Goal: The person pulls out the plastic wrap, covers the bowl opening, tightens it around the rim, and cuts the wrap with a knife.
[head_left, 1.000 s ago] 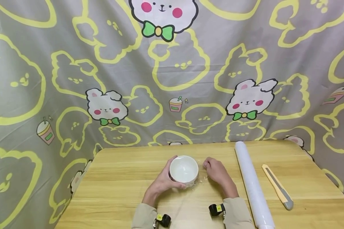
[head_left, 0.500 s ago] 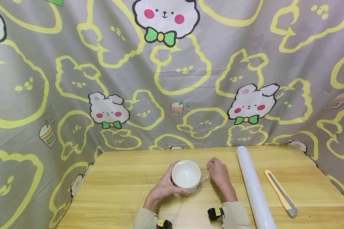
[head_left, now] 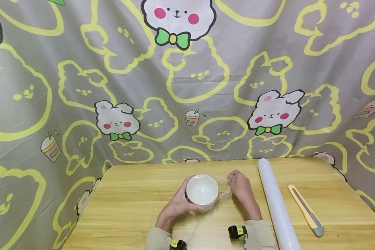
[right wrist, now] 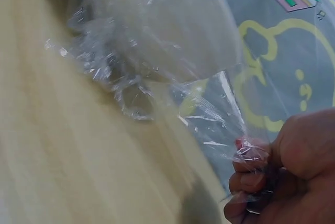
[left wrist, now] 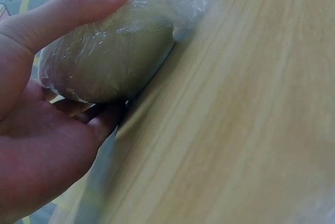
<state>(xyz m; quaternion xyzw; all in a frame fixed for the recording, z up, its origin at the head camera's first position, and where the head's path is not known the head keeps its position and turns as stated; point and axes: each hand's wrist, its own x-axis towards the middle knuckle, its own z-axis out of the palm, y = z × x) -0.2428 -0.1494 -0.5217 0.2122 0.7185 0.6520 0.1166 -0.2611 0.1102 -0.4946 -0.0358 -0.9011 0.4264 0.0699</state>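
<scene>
A white bowl [head_left: 202, 190] with clear plastic wrap round it is near the middle of the table in the head view. My left hand [head_left: 181, 200] grips its left side, thumb toward the front and fingers round the far side. In the left wrist view crinkled film covers the bowl's outer wall [left wrist: 110, 56], with the thumb lying over it. My right hand [head_left: 240, 185] pinches the free end of the plastic wrap [right wrist: 214, 114] to the right of the bowl. That film stretches from the bowl to my fingertips, with a bunched clump close to the bowl.
A long roll of plastic wrap [head_left: 276, 201] lies lengthwise to the right of my right arm. Beyond it rests a yellow and grey utility knife [head_left: 306, 210]. A patterned curtain [head_left: 187, 83] hangs along the back edge of the wooden table [head_left: 128, 208].
My right hand has drawn slightly away to the right, and the film between it and the bowl is now stretched out more. The left hand keeps its grip on the bowl.
</scene>
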